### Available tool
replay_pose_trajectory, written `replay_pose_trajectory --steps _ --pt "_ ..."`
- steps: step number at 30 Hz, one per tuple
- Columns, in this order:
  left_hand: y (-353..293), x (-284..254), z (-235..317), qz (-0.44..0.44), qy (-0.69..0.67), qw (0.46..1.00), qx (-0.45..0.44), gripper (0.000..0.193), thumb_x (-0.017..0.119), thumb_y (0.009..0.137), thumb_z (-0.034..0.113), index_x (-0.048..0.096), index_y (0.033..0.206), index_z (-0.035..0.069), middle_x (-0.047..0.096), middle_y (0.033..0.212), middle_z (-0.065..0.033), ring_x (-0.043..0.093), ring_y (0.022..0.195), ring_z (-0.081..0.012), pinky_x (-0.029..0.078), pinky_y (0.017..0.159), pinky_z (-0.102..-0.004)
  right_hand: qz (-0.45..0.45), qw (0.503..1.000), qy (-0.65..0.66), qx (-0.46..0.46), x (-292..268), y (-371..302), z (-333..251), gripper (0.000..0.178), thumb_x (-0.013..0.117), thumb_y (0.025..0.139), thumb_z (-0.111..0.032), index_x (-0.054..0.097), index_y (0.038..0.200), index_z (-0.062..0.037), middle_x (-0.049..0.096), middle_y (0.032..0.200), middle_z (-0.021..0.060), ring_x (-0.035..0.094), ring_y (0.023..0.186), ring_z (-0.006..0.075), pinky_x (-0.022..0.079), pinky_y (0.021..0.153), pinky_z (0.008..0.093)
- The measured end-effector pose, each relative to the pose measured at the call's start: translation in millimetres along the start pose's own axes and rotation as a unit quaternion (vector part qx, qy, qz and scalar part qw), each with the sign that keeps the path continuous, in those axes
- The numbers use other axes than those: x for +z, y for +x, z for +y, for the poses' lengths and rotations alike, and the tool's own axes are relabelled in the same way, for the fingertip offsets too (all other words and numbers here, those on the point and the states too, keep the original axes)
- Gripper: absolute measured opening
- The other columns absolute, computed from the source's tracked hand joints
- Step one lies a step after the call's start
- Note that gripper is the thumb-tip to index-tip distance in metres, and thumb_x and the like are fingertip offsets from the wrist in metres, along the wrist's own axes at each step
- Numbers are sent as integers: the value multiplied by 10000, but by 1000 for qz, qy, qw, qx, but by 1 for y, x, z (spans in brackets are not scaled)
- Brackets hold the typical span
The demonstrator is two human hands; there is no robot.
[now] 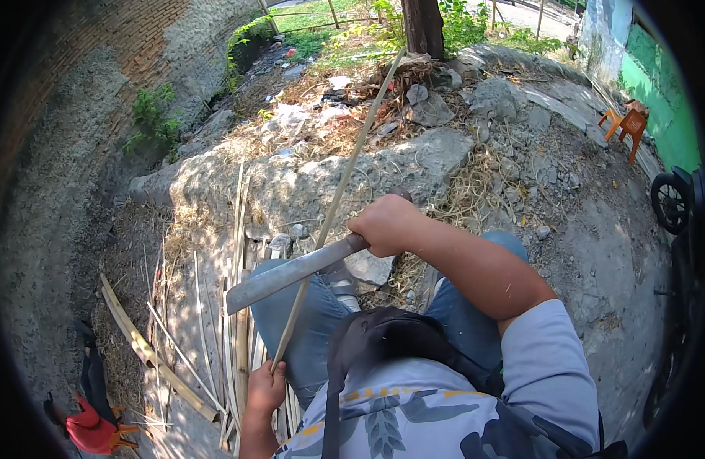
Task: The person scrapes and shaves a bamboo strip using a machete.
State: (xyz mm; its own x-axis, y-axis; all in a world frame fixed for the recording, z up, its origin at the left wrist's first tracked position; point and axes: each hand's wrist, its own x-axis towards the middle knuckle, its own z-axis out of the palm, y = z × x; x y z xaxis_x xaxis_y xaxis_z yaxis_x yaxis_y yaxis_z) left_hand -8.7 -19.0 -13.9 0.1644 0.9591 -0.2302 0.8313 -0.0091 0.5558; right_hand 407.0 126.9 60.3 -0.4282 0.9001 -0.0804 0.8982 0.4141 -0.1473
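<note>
The left hand's [267, 388] fingers pinch the lower end of a strip [338, 196] slanting up past the left knee. The right hand's [387, 226] fingers wrap the machete's [285, 281] handle, blade crossing the strip. Beyond: rock [437, 157], then a tree [424, 29].

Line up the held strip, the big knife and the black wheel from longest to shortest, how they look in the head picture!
1. Held strip, clearly longest.
2. Big knife.
3. Black wheel, shortest; it's farther away, so its real size is unsure.
</note>
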Motion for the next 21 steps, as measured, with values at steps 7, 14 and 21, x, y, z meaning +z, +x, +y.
replay_pose_trajectory --steps 7,14,21 --pt "2 3 -9 3 -4 1000 7 507 536 1060 440 628 888 -27 574 660 -107 545 634 -196 451 621 -392 143 944 181 237 -2 -12 98 221 657 766 -167 709 971 -103 714 889 200 686 900 402 543 785 486" --pt "2 -9 9 -30 -12 999 -17 470 555 1034 434 662 922 -9 649 756 -265 646 759 -492 495 668 -504 104 951 141 253 5 -17 86 289 656 788 -193 713 1048 -81 736 997 155 714 950 352 572 842 480" --pt "2 -2 1 6 36 999 -2 472 552 1032 430 645 885 -9 648 752 -269 641 756 -500 489 658 -524 -15 999 25 31 6 -4 1 265 687 748 -183 719 1007 -134 740 985 126 723 956 341 578 805 471"
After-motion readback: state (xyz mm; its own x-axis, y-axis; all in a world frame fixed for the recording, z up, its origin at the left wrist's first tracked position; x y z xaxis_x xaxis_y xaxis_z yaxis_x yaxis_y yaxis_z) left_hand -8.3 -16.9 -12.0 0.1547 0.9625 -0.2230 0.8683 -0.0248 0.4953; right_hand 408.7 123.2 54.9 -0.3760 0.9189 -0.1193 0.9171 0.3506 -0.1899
